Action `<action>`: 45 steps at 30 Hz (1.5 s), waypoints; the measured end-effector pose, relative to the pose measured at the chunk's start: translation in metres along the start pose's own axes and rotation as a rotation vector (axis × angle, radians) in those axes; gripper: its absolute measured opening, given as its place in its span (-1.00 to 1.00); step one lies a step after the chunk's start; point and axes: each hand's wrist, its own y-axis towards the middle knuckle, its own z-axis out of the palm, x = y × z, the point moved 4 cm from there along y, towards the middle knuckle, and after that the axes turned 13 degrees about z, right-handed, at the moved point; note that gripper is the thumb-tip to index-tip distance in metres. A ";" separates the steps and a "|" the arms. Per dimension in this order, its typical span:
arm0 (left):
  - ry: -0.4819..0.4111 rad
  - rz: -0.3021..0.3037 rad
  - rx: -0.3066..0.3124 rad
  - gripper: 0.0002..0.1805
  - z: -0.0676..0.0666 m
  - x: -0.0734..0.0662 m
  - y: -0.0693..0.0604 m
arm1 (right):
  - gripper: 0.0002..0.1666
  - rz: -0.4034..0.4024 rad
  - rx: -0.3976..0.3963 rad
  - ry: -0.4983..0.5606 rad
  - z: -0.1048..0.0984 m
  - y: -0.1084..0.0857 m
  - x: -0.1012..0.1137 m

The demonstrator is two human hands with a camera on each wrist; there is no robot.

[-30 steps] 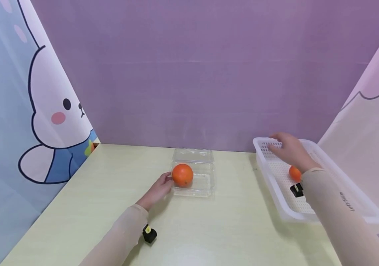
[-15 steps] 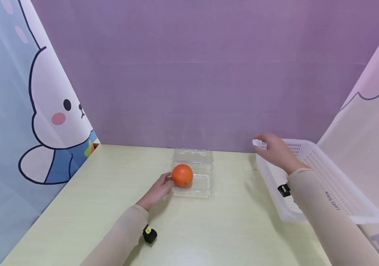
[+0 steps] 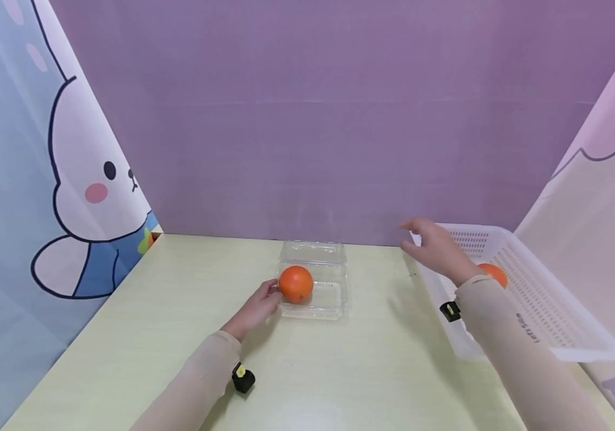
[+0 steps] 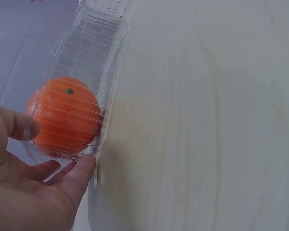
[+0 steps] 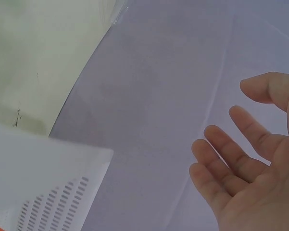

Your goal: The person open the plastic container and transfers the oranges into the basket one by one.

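Purple backdrop (image 3: 312,126) rises behind the far edge of the table (image 3: 339,371), whose near edge is cut off. Near the middle of that far edge stands a clear box (image 3: 334,293), lid (image 3: 314,251) folded back; its thin walls are hard to trace. An orange (image 3: 295,284) sits at the box's left end.

The left hand (image 3: 257,306) pinches that end, thumb on the wall, fingers low at the corner, partly hidden in the head view. The right hand (image 3: 439,248), fingers relaxed and parted, hovers about the far left corner of the basket (image 3: 541,299); its height is hard to judge.

Inside the basket, a second orange (image 3: 493,273) is partly covered by the right sleeve (image 3: 512,341); the right wrist view cuts the basket down to one corner. Broad table surface separates box from basket, and more reaches the left edge beyond the left sleeve (image 3: 194,380).
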 end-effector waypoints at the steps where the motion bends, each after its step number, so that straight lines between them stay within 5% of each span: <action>1: 0.000 0.002 0.001 -0.37 0.000 0.000 0.000 | -0.47 -0.001 0.001 0.000 0.001 0.000 0.001; 45: -0.018 0.010 0.000 -0.43 -0.001 -0.001 0.001 | -0.55 -0.159 0.077 0.089 0.078 0.008 0.048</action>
